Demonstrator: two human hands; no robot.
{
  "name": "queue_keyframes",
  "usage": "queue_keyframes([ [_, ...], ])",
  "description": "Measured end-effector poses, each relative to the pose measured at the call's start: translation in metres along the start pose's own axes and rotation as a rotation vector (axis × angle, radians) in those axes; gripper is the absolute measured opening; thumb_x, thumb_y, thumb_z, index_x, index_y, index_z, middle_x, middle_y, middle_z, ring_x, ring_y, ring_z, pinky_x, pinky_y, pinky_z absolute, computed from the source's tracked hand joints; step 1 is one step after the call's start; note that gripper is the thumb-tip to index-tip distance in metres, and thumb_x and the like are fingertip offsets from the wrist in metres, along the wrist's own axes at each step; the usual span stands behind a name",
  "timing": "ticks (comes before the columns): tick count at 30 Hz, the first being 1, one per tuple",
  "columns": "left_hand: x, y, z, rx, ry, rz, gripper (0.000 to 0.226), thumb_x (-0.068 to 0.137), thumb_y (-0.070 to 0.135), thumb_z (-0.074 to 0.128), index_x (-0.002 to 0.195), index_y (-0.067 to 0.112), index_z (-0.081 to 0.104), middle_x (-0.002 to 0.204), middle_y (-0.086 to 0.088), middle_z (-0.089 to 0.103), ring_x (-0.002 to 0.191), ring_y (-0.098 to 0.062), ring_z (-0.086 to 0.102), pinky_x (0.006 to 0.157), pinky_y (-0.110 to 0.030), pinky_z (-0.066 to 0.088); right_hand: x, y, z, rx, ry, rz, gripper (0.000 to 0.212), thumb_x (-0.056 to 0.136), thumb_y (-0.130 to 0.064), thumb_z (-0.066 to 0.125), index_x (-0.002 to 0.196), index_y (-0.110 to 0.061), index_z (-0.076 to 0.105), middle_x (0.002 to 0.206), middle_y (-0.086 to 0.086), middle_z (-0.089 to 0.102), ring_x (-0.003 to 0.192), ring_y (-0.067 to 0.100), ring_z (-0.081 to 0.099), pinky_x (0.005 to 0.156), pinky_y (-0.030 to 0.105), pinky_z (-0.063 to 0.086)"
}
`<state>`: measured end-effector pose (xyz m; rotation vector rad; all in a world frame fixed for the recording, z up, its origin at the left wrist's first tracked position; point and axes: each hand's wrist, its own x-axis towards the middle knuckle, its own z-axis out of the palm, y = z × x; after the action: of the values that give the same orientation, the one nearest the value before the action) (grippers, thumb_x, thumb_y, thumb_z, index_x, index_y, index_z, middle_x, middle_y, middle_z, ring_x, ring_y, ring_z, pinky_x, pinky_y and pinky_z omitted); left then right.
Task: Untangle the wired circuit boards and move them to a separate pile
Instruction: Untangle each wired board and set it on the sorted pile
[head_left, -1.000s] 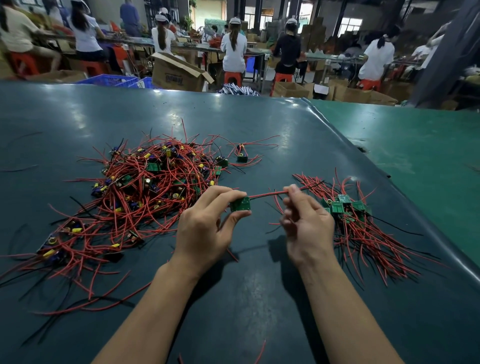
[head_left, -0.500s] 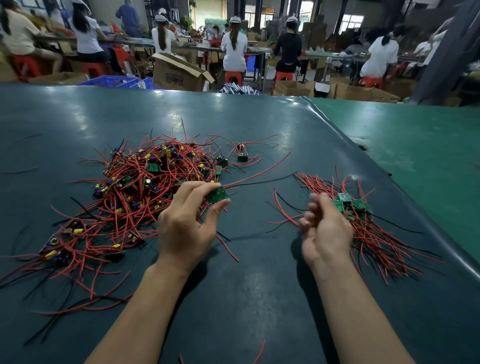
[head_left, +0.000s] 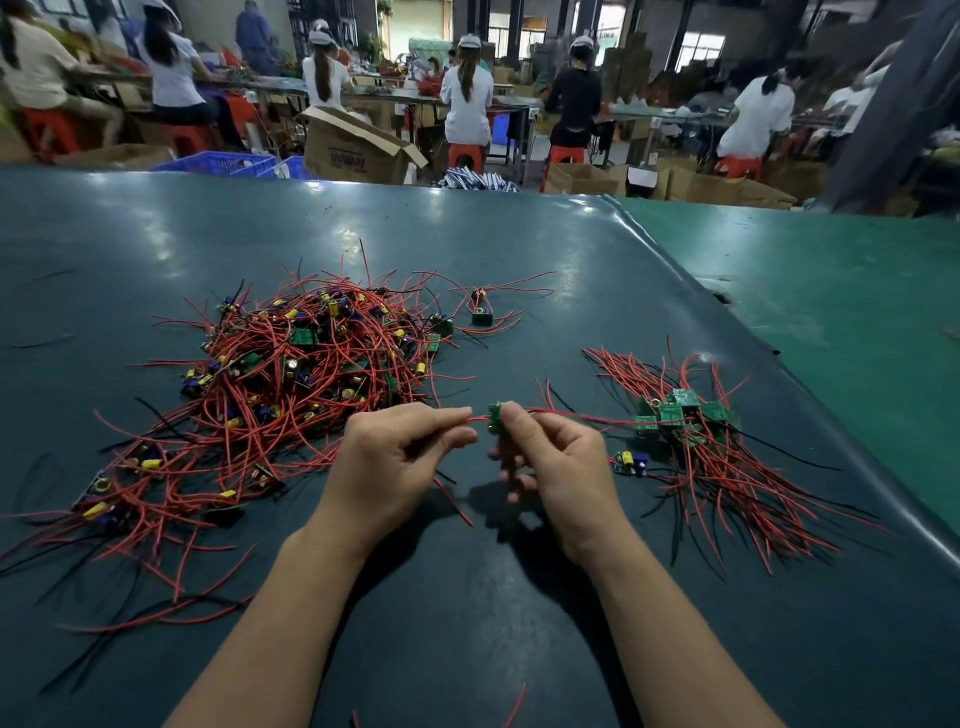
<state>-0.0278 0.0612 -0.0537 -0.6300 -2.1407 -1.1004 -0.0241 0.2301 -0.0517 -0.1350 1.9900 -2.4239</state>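
Red wire (head_left: 561, 414) is running out to the right from a small green circuit board (head_left: 494, 417) that the right hand (head_left: 550, 460) is pinching between thumb and forefinger, above the tabletop (head_left: 467, 249) at centre. Left hand (head_left: 400, 457) is pinching another red lead just left of that board, fingertips (head_left: 462, 414) nearly touching it; the lead is trailing down under the left palm toward the tabletop. Both hands are clenched on their part, none released. Held board is sitting on edge between the two hands, component side not readable from the head view.

Tangled pile (head_left: 291, 384) is lying left of the hands: red and black wires, green boards, yellow and blue components all knotted together, stray leads fanning out toward the near left edge. Two loose boards (head_left: 482, 318) are sitting just beyond the pile's far right side, apart from the main knot.

Sorted pile (head_left: 691, 431) is lying right of the hands, boards clustered at its far end, wires combed toward the near right. One blue-and-yellow board (head_left: 631, 461) is resting at its left edge, near the right wrist. Long wire from the held board is reaching across to the sorted pile's boards; cannot tell whether it is touching them.

Dark teal sheet is covering the tabletop; a lighter green surface (head_left: 831, 291) is adjoining on the right. Seated workers (head_left: 467, 98) and cardboard boxes (head_left: 353, 148) are filling the background.
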Motion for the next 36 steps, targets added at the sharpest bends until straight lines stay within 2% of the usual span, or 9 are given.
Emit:
queue_keyframes([
  [5, 0.002, -0.007, -0.009, 0.185, 0.051, 0.073, 0.011, 0.083, 0.019, 0.074, 0.085, 0.009, 0.078, 0.078, 0.001, 0.072, 0.072, -0.021, 0.064, 0.068, -0.041, 0.049, 0.003, -0.004, -0.009, -0.089, 0.087, -0.090, 0.026, 0.089, -0.025, 0.070, 0.067, -0.011, 0.069, 0.057, 0.005, 0.064, 0.043, 0.011, 0.050, 0.037, 0.020, 0.039],
  [8, 0.002, -0.016, -0.016, 0.340, 0.138, 0.079, 0.012, 0.085, 0.021, 0.073, 0.085, 0.010, 0.078, 0.079, 0.001, 0.072, 0.075, -0.025, 0.061, 0.072, -0.045, 0.046, 0.008, -0.009, -0.017, 0.028, 0.305, -0.132, 0.027, 0.090, -0.022, 0.069, 0.066, -0.010, 0.069, 0.053, 0.003, 0.062, 0.038, 0.010, 0.048, 0.035, 0.018, 0.038],
  [14, 0.000, -0.032, -0.039, 0.512, 0.334, -0.234, 0.012, 0.089, 0.015, 0.070, 0.092, 0.004, 0.075, 0.083, -0.012, 0.072, 0.078, -0.034, 0.060, 0.073, -0.041, 0.047, 0.016, -0.015, -0.042, 0.327, 0.769, -0.218, 0.027, 0.094, -0.025, 0.066, 0.073, -0.008, 0.063, 0.065, 0.003, 0.065, 0.039, 0.009, 0.052, 0.038, 0.020, 0.045],
  [17, -0.002, -0.027, -0.035, 0.613, 0.331, -0.400, 0.014, 0.089, 0.020, 0.070, 0.091, 0.007, 0.074, 0.084, -0.016, 0.072, 0.085, -0.040, 0.058, 0.078, -0.049, 0.045, 0.017, -0.007, -0.040, 0.377, 0.757, -0.081, 0.024, 0.095, -0.014, 0.064, 0.073, -0.004, 0.060, 0.074, 0.010, 0.066, 0.043, 0.012, 0.062, 0.042, 0.019, 0.049],
  [20, -0.003, -0.024, -0.031, 0.718, 0.333, -0.565, 0.016, 0.090, 0.024, 0.066, 0.094, 0.009, 0.071, 0.088, -0.017, 0.070, 0.090, -0.041, 0.056, 0.082, -0.050, 0.043, 0.018, -0.002, -0.038, 0.295, 0.746, -0.003, 0.024, 0.098, -0.015, 0.059, 0.077, -0.002, 0.061, 0.066, 0.011, 0.062, 0.035, 0.011, 0.055, 0.037, 0.019, 0.045],
  [23, -0.004, -0.025, -0.031, 0.839, 0.157, -0.753, 0.022, 0.091, 0.032, 0.060, 0.103, 0.015, 0.068, 0.102, -0.014, 0.067, 0.102, -0.039, 0.054, 0.089, -0.048, 0.038, 0.018, -0.005, -0.040, 0.338, 0.786, 0.006, 0.019, 0.099, -0.013, 0.054, 0.083, -0.003, 0.059, 0.078, 0.012, 0.065, 0.039, 0.013, 0.059, 0.038, 0.020, 0.047],
  [25, -0.006, -0.025, -0.030, 0.887, 0.090, -0.789, 0.025, 0.091, 0.034, 0.060, 0.108, 0.017, 0.068, 0.108, -0.013, 0.064, 0.107, -0.038, 0.052, 0.090, -0.047, 0.037, 0.017, -0.007, -0.040, 0.339, 0.757, 0.026, 0.015, 0.098, -0.008, 0.052, 0.087, -0.003, 0.060, 0.083, 0.012, 0.067, 0.042, 0.015, 0.062, 0.039, 0.021, 0.048],
  [29, -0.005, -0.026, -0.031, 0.868, 0.079, -0.795, 0.030, 0.090, 0.032, 0.065, 0.117, 0.021, 0.068, 0.117, -0.012, 0.061, 0.112, -0.036, 0.049, 0.094, -0.048, 0.036, 0.016, -0.002, -0.029, 0.033, 0.608, 0.018, 0.018, 0.098, -0.008, 0.050, 0.091, -0.003, 0.065, 0.066, 0.004, 0.066, 0.037, 0.009, 0.051, 0.034, 0.020, 0.042],
  [36, -0.003, -0.033, -0.038, 0.816, 0.156, -0.840, 0.016, 0.090, 0.031, 0.068, 0.102, 0.023, 0.074, 0.114, -0.011, 0.061, 0.110, -0.036, 0.047, 0.092, -0.049, 0.036, 0.012, 0.002, -0.020, -0.176, 0.433, -0.009, 0.020, 0.097, -0.012, 0.052, 0.087, -0.013, 0.069, 0.057, -0.003, 0.067, 0.040, 0.011, 0.053, 0.036, 0.020, 0.040],
])
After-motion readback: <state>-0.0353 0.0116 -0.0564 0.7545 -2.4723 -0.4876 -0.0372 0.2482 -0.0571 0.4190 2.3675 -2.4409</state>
